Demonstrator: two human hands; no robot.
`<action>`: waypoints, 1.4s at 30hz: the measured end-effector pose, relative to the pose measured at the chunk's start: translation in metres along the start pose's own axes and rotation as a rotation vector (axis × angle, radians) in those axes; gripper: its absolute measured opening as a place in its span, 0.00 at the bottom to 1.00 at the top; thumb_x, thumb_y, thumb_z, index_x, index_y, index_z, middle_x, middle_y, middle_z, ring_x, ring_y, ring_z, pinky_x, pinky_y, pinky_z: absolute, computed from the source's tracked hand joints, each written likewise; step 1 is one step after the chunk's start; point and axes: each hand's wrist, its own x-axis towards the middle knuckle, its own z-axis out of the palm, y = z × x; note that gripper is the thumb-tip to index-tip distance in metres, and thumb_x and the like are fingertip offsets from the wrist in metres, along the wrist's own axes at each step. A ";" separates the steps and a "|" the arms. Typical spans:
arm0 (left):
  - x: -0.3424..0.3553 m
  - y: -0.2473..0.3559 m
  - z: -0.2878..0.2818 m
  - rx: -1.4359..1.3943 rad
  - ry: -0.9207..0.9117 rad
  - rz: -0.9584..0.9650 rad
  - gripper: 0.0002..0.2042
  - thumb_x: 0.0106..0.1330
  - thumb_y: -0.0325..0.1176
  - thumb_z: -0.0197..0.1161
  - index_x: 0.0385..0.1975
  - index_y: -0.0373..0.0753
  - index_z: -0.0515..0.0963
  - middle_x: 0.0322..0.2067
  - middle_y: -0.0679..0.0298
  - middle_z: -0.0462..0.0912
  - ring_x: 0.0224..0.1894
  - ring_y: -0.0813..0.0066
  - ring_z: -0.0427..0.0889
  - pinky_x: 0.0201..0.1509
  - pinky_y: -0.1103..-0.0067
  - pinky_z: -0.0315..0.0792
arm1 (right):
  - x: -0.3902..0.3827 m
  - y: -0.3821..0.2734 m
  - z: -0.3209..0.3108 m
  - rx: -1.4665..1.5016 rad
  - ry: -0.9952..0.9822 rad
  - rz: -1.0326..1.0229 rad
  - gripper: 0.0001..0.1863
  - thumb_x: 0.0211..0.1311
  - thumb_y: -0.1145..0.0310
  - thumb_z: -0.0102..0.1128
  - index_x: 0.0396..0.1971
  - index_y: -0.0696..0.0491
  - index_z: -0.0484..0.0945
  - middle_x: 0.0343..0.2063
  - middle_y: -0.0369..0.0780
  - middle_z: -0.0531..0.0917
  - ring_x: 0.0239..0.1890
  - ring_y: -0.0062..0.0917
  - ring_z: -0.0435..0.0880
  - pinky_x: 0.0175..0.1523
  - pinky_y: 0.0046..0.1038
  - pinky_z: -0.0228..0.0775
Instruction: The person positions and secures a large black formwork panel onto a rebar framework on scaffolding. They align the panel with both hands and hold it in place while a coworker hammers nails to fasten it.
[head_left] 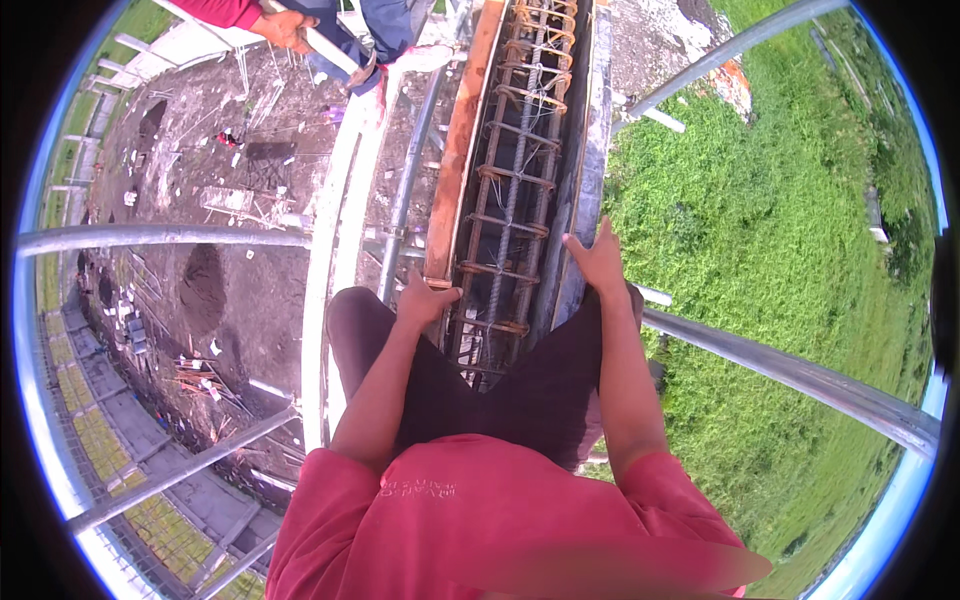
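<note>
I sit astride a long formwork trough, a knee on either side. Inside it runs a cage of rusty rebar (510, 200) with stirrups and tie wire. My left hand (425, 300) is closed over the near end of the brown wooden form board (467, 150), its thumb pointing inward. Across the trough, my right hand (600, 262) grips the edge of the grey form panel (592, 150), thumb on the inner side and index finger stretched along the outer side. The remaining fingers of both hands are partly hidden. No tool shows in either hand.
At the upper left another person's hand (287, 30) holds a hammer (335, 52). Metal scaffold pipes (790, 370) slant out on both sides. Far below lie green grass (760, 220) to the right and a dirt site (205, 285) with scattered debris to the left.
</note>
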 end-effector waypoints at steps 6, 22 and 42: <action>-0.025 0.019 0.022 -0.063 0.102 -0.072 0.39 0.48 0.47 0.78 0.56 0.31 0.69 0.54 0.45 0.81 0.52 0.49 0.85 0.48 0.57 0.83 | 0.027 0.043 0.041 -0.360 0.014 -0.052 0.64 0.54 0.44 0.75 0.72 0.73 0.45 0.58 0.70 0.74 0.61 0.62 0.76 0.67 0.47 0.70; 0.010 0.049 0.061 -0.093 0.176 -0.304 0.29 0.75 0.34 0.49 0.76 0.37 0.57 0.68 0.36 0.67 0.66 0.23 0.68 0.63 0.30 0.62 | 0.064 0.014 0.021 -0.412 -0.209 0.261 0.52 0.50 0.42 0.80 0.59 0.74 0.71 0.54 0.56 0.82 0.51 0.47 0.85 0.42 0.48 0.87; 0.000 0.050 0.053 -0.077 0.180 -0.307 0.30 0.73 0.37 0.53 0.73 0.37 0.60 0.66 0.37 0.69 0.65 0.23 0.69 0.60 0.31 0.66 | 0.056 0.007 0.018 -0.557 -0.104 0.285 0.47 0.48 0.44 0.83 0.52 0.72 0.77 0.49 0.53 0.85 0.44 0.43 0.89 0.37 0.42 0.89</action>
